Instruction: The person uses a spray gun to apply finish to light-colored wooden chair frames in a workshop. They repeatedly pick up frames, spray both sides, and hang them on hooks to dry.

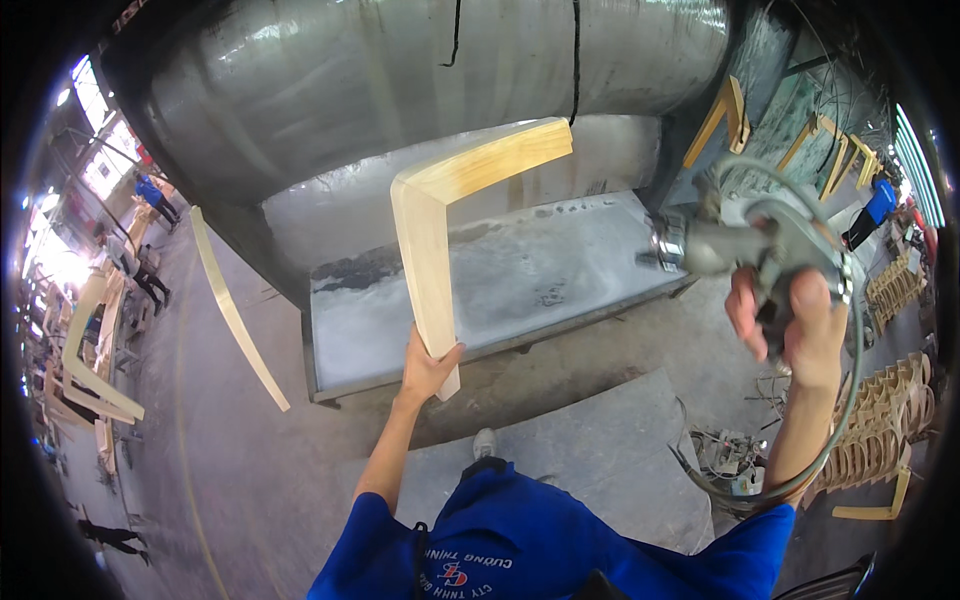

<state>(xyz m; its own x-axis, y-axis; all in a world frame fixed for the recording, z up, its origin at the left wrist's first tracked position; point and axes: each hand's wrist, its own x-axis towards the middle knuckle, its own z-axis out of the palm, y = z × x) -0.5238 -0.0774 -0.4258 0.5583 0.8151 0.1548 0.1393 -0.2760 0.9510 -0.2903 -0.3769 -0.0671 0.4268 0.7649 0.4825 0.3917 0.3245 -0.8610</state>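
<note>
My left hand [428,368] grips the lower end of an L-shaped wooden frame piece [425,240], its fingers wrapped round the upright leg. The other leg slants up to the right, close to a black hanging wire [576,70]. To the right, my right hand [790,315] is closed round the handle of a metal spray gun [715,245], whose nozzle points left toward the wood. A grey hose [857,400] curves down from the gun past my forearm. The gun is somewhat blurred by motion.
Ahead stands a metal spray booth with a wet-looking, whitish tray [500,290]. More wooden pieces [720,120] hang at the right, and a long one [235,310] is at the left. Stacked curved wooden parts [870,430] and hose fittings [735,460] lie lower right. Other people [155,200] are farther off.
</note>
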